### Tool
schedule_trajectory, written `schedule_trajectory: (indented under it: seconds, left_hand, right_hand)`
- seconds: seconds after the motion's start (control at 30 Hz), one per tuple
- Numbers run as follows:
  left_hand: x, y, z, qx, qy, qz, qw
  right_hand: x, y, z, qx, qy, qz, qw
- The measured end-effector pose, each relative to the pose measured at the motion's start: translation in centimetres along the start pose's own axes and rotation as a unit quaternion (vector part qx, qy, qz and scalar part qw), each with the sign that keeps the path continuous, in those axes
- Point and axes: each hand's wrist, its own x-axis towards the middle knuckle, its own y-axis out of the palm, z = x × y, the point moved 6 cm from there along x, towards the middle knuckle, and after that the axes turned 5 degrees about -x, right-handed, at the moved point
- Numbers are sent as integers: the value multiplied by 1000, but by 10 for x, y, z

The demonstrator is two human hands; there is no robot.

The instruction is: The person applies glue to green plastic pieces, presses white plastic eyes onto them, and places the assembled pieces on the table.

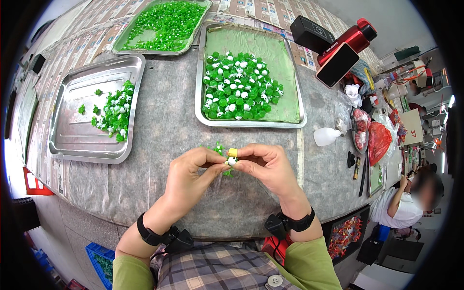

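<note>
My left hand (191, 171) and my right hand (270, 169) meet above the table in front of me. Between their thumbs and index fingers they pinch one small green-and-white plastic piece (232, 160) with a black dot. A yellow patch (233, 152) sits at my right index fingertip; whether it is tape cannot be made out. Just behind and below the fingers lie a few loose green pieces (219, 146), partly hidden. Beyond my hands, a metal tray (301, 116) with a green liner holds a heap of green pieces and white balls with black dots (241, 87).
At left, another metal tray (72, 113) carries green-and-white assembled-looking pieces (118, 113). A far tray (205, 9) is full of green pieces. To the right are a phone (337, 65), red bottle (355, 36), black box (311, 34), white plastic bottle (326, 137) and red bags (379, 140). Another person (403, 208) sits farther right.
</note>
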Motion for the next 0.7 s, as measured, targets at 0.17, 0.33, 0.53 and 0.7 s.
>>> schedule_trajectory:
  seconds: [0.17,0.33,0.53,0.7]
  left_hand:
    - [9,-27,-7,-9,27,-72,997]
    - [13,-112,-9,15,70,-320,945]
    - [14,-86,-13,46,134,-222,965]
    - [9,-10,-30,62,97,76,990]
  right_hand:
    - [1,1,13,37,-40,-8,998]
    - [-7,29,23,-484,-178,51,855]
    - [-7,35,15,-516,-157,35,841]
    - [-4,10,17,-7,-17,39,999]
